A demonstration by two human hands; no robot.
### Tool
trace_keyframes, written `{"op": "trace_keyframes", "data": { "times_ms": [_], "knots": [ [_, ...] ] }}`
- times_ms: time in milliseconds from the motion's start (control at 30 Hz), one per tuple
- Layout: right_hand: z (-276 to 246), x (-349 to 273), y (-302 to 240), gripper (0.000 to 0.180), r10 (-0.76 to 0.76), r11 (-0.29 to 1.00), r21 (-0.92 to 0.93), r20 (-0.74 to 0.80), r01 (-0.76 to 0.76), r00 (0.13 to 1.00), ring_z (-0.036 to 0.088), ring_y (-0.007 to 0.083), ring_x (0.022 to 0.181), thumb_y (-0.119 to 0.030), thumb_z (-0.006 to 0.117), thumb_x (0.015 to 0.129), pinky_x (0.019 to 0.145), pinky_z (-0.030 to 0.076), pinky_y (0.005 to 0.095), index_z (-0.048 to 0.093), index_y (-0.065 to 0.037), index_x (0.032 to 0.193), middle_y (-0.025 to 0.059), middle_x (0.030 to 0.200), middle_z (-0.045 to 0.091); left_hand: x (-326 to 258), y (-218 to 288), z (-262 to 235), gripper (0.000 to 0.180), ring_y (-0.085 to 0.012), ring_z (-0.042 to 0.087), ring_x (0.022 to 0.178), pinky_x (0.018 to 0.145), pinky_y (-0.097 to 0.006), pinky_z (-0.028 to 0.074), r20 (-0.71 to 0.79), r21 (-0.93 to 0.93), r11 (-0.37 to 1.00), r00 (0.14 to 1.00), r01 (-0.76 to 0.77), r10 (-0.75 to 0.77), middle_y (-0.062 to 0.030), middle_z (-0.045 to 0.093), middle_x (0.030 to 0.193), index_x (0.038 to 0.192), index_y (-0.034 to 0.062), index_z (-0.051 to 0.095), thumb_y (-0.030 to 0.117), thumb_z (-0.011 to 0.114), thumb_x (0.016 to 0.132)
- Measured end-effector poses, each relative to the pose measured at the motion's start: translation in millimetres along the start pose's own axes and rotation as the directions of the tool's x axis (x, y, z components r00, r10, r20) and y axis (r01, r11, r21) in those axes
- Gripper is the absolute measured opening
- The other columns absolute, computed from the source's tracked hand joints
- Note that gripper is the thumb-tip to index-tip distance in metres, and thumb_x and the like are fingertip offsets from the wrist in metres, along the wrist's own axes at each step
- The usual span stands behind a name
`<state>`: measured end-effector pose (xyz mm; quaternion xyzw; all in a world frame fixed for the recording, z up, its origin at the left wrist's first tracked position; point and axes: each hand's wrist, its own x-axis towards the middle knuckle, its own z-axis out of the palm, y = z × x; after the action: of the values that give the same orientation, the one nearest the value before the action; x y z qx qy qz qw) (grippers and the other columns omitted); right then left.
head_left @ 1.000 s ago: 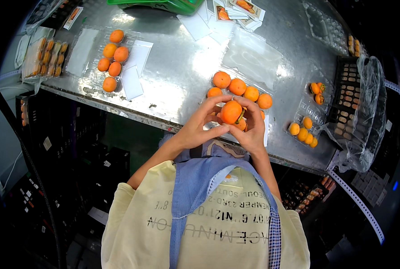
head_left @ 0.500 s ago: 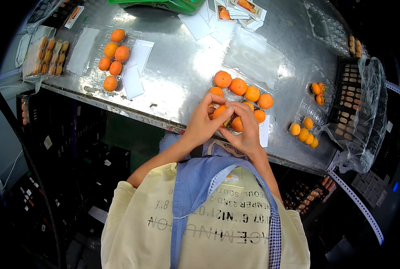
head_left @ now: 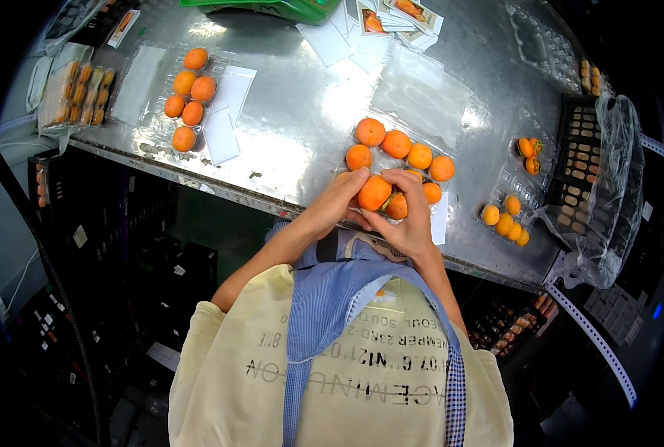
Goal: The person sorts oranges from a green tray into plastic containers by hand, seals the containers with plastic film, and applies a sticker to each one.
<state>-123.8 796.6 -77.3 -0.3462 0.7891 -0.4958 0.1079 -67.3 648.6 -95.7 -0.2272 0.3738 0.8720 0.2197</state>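
An orange persimmon point(head_left: 374, 193) with a bit of green calyx showing at its lower right is held between my two hands, above the near edge of a clear plastic tray point(head_left: 400, 170). My left hand point(head_left: 335, 200) closes on its left side, thumb against the fruit. From the right, my right hand point(head_left: 410, 223) grips it with bent fingers and thumb. Several persimmons point(head_left: 396, 144) sit in the tray's cups just beyond my hands. Another persimmon point(head_left: 397, 206) shows between the held one and my right fingers. My hands hide part of the tray.
Left on the metal table point(head_left: 287, 112), another clear tray holds several persimmons point(head_left: 203, 89) beside white cards point(head_left: 220, 134). A green basket point(head_left: 272, 7) and picture cards point(head_left: 406, 22) lie at the back. On the right are smaller persimmons point(head_left: 504, 223) and a black crate point(head_left: 574, 164).
The held persimmon has turned and risen slightly into view, its calyx now toward the lower right. My left fingers have moved down from over it, uncovering the persimmon behind.
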Motion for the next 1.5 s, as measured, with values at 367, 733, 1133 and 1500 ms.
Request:
{"op": "trace_keyframes", "data": {
  "times_ms": [367, 733, 1133, 1500],
  "knots": [
    [-3, 5, -2, 0.047, 0.11, 0.991, 0.078, 0.037, -0.113, 0.993, 0.051, 0.0265, 0.099, -0.014, 0.074, 0.065, 0.084, 0.042, 0.0345, 0.053, -0.002, 0.105, 0.0125, 0.106, 0.053, 0, 0, -6, 0.037, -0.0097, 0.053, 0.079, 0.059, -0.022, 0.045, 0.006, 0.15, 0.988, 1.0, -0.025, 0.024, -0.0046, 0.052, 0.095, 0.11, 0.0052, 0.046, 0.037, 0.045, 0.09],
    [29, 44, -20, 0.051, -0.012, 0.98, -0.199, 0.033, 0.018, 0.999, 0.054, 0.0279, 0.095, -0.01, 0.073, 0.064, 0.078, 0.046, 0.0337, 0.051, -0.002, 0.109, 0.0142, 0.105, 0.053, -9, 5, -22, 0.032, -0.0114, 0.054, 0.088, 0.07, -0.023, 0.046, -0.236, 0.345, 0.836, 0.822, -0.427, 0.518, -0.0059, 0.053, 0.099, 0.117, 0.0035, 0.045, 0.023, 0.046, 0.092],
    [66, 97, -21, 0.049, 0.273, 0.907, 0.331, 0.003, -0.258, 0.962, 0.055, 0.0194, 0.097, -0.007, 0.07, 0.069, 0.081, 0.048, 0.03, 0.047, 0.001, 0.112, 0.0105, 0.107, 0.052, -50, 29, -113, 0.021, -0.0089, 0.053, 0.068, 0.06, -0.021, 0.044, -0.397, 0.371, 0.83, 0.736, -0.418, 0.548, -0.0043, 0.057, 0.081, 0.106, 0.0032, 0.053, 0.014, 0.049, 0.089],
    [67, 355, -29, 0.053, -0.196, 0.951, -0.262, -0.108, 0.163, 0.975, 0.058, 0.0242, 0.088, -0.023, 0.072, 0.063, 0.075, 0.047, 0.0327, 0.051, 0.0, 0.107, 0.0137, 0.098, 0.059, -66, 38, -184, 0.007, -0.0248, 0.057, 0.058, 0.051, -0.029, 0.043, -0.08, 0.932, 0.216, 0.415, -0.292, 0.906, -0.0126, 0.058, 0.071, 0.084, 0.0016, 0.061, 0.002, 0.057, 0.078]
  ]
}}
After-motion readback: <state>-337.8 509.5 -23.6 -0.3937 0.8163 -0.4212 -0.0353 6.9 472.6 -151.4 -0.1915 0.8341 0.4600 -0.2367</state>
